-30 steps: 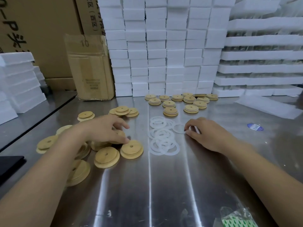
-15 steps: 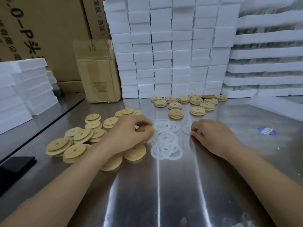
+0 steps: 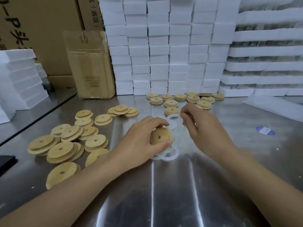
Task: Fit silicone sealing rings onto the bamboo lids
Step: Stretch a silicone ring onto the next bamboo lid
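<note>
A shiny metal surface (image 3: 213, 185) fills the foreground. At its far edge rises a wall of stacked white foam blocks (image 3: 164, 54), with long foam trays (image 3: 265, 54) piled to the right. Just left of the wall stands a worn cardboard box (image 3: 91, 66) marked "10", with larger printed cartons (image 3: 41, 30) behind it. More foam slabs (image 3: 19, 79) are stacked at far left. A blue oval sticker (image 3: 265, 130) lies on the right side, a loose foam sheet (image 3: 275, 107) beyond it. A flat black object (image 3: 6, 163) shows at the left edge.
</note>
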Available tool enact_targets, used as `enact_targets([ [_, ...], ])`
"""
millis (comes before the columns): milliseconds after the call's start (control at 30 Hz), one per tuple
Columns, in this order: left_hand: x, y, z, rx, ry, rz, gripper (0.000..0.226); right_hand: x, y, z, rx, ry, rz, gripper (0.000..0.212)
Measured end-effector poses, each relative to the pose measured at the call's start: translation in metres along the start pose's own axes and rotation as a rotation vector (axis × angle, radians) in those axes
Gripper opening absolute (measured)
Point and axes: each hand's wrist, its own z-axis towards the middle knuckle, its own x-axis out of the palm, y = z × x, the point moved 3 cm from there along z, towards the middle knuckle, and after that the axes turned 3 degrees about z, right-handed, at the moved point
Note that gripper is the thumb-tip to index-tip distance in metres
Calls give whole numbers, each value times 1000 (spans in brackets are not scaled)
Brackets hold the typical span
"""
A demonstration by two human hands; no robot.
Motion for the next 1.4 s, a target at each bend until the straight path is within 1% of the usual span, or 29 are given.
enact_targets([
  [67,3,0,0,-34,24,-34,53,2,5,-1,-25,-10,40,12],
  [200,1,0,2,-144,-1,-163,76,4,12,-1,-71,-42,131,7],
  [267,-1,2,3,-173,8,-190,83,3,15,-2,-82,-68,162,16],
  [333,-2,2,3,-186,28,-202,81,0,20,-1,-113,-104,163,26],
  [400,1,3,2,-195,51,-237,73,-4,25,-1,-144,-144,159,31],
  [567,8,11,1,-291,-7,-398,35,-11,35,-4,-193,-251,184,25],
  [633,9,12,1,-304,-30,-465,25,-15,40,-5,-191,-262,256,22],
  [667,10,12,1,-311,-35,-487,23,-16,42,-6,-182,-241,312,20],
  [767,11,8,1,-311,-32,-494,23,-11,45,-7,-130,-95,449,16],
  [833,10,6,2,-321,-26,-514,31,-2,45,-9,-92,-11,433,17],
  [900,9,6,3,-349,-12,-557,42,5,43,-11,-73,27,391,18],
  [967,8,6,4,-362,7,-584,45,8,41,-12,-65,39,369,16],
  [1033,8,5,3,-333,13,-586,40,9,40,-12,-63,41,350,13],
  [1100,9,3,1,-295,3,-560,36,10,40,-11,-64,42,339,13],
  [1233,14,4,-1,-237,6,-451,42,12,40,-12,-82,36,277,14],
  [1333,15,6,-1,-223,9,-438,44,12,41,-13,-100,24,200,15],
  [1400,17,6,-1,-212,10,-430,41,12,42,-13,-109,9,172,16],
])
